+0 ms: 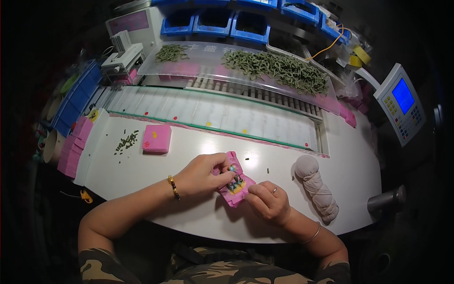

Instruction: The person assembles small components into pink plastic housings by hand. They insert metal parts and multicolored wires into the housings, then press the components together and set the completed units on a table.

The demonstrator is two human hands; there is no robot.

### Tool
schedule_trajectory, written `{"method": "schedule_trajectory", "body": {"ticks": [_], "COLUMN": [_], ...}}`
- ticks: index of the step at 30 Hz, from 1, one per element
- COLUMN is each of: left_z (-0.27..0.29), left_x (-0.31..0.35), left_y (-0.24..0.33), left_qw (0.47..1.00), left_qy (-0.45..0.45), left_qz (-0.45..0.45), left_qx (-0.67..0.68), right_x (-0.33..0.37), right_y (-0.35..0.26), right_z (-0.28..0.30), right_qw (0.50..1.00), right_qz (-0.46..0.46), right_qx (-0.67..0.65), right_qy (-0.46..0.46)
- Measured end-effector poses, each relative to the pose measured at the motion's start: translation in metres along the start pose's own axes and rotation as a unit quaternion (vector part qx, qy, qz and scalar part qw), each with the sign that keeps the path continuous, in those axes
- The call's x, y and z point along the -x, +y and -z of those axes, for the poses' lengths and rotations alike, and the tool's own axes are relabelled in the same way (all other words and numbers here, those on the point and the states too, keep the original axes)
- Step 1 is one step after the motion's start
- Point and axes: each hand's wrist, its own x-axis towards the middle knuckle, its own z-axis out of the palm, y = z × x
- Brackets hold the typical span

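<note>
Near the front of the white table, a pink, soft-looking mould [231, 201] lies tilted between my two hands. Blue, dark and yellow details [236, 183] show on its inner face; what they are is too small to make out. My left hand [208, 175], wearing a beaded bracelet, is closed at the mould's upper left, thumb and fingers bent over its inner face. At the right edge my right hand [268, 202] pinches the mould, fingers curled in. Its fingertips are partly hidden. A second pink block [156, 138] with small yellow and red marks sits left of my hands.
Short green bits [126, 142] are scattered on the left. A cloth-wrapped roll [317, 189] lies at the right. Behind are a white conveyor with a green edge [208, 126], a translucent tray [203, 71] bearing green curly strips, blue bins [250, 35] and a control panel [402, 104].
</note>
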Motion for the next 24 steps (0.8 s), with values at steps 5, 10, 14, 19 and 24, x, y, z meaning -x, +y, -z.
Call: {"method": "schedule_trajectory", "body": {"ticks": [5,10,14,19,24], "left_z": [0.007,0.011,0.015,0.016,0.017], "left_x": [-0.004,-0.007,-0.010,-0.010,-0.008], "left_y": [0.002,0.003,0.001,-0.001,0.002], "left_qw": [0.992,0.984,0.985,0.983,0.978], "left_qy": [-0.036,-0.061,-0.079,-0.089,-0.094], "left_qz": [0.074,0.108,0.100,0.114,0.110], "left_qx": [0.098,0.126,0.114,0.109,0.148], "right_x": [0.003,0.006,0.006,0.008,0.011], "right_y": [0.000,-0.001,0.000,-0.001,-0.003], "right_z": [0.001,0.003,0.003,0.004,0.005], "right_qw": [1.000,1.000,1.000,1.000,1.000], "right_qz": [0.004,0.009,0.009,0.006,0.001], "right_qx": [0.002,0.002,-0.002,-0.001,0.008], "right_qy": [-0.005,-0.014,-0.012,-0.014,-0.025]}}
